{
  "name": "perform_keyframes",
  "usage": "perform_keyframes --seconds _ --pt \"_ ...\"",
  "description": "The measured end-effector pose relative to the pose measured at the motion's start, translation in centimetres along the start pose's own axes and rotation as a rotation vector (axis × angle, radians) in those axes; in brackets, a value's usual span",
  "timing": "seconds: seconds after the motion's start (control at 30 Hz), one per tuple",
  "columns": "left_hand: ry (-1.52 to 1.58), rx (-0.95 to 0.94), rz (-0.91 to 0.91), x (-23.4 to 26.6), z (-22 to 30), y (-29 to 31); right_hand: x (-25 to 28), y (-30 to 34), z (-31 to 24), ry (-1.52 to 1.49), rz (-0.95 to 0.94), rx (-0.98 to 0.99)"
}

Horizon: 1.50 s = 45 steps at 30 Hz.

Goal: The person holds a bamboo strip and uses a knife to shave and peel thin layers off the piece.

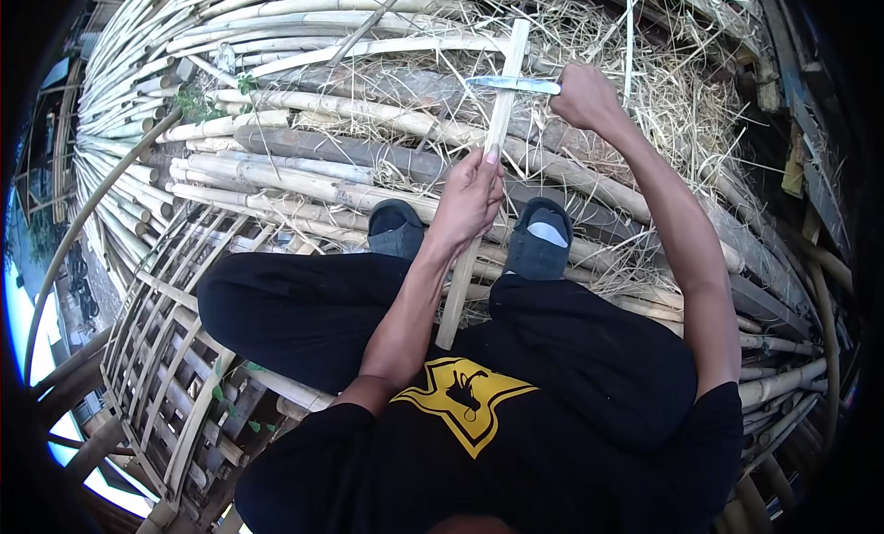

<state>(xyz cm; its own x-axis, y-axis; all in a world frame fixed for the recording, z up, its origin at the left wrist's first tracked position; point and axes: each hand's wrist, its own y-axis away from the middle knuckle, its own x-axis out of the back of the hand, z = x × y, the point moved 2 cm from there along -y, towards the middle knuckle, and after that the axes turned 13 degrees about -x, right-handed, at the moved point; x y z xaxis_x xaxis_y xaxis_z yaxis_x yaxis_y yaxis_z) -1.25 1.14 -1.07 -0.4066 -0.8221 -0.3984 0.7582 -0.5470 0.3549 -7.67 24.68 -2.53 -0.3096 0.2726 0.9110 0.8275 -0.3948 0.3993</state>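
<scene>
My left hand (468, 200) grips a long pale bamboo strip (497, 129) near its middle; the strip runs from my lap up and away from me. My right hand (586, 97) is closed on the handle of a knife (511, 85). The metal blade points left and lies across the strip near its far end. I sit with knees bent in black trousers, and my two feet in grey shoes (539, 239) rest on the bamboo poles.
A large stack of pale bamboo poles (304, 120) fills the ground ahead, with dry straw-like shavings (681, 101) scattered at the right. A woven bamboo lattice frame (175, 350) lies at my lower left. More poles curve along the right edge.
</scene>
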Motion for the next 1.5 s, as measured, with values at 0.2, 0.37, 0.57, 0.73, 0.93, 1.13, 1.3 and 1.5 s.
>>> perform_keyframes --seconds 0.2,0.37,0.57,0.73,0.93,1.13,1.3,1.5 --pt "0.021 0.058 -0.061 -0.4 0.1 1.4 3.6 -3.9 12.5 -0.274 0.229 -0.526" --pt "-0.011 -0.002 0.027 1.1 0.8 0.5 3.5 1.0 6.3 -0.356 -0.006 -0.248" --pt "-0.134 -0.041 0.005 0.1 0.9 0.2 0.2 5.0 -1.3 -0.245 -0.076 0.053" --pt "-0.268 -0.126 0.007 0.0 -0.1 -0.1 0.0 3.7 -0.9 -0.151 -0.086 0.043" --pt "-0.209 -0.045 0.045 0.2 0.0 0.0 1.6 -1.8 3.3 -0.176 -0.001 -0.220" --pt "-0.132 -0.026 0.029 0.1 2.0 0.8 8.8 -4.6 18.6 -0.379 0.340 -0.565" --pt "-0.446 -0.183 0.071 0.8 1.1 0.1 4.0 0.0 8.8 -0.405 0.035 -0.245" --pt "-0.834 -0.358 0.097 -0.1 1.4 0.2 1.9 4.7 -1.4 -0.290 -0.104 0.003"
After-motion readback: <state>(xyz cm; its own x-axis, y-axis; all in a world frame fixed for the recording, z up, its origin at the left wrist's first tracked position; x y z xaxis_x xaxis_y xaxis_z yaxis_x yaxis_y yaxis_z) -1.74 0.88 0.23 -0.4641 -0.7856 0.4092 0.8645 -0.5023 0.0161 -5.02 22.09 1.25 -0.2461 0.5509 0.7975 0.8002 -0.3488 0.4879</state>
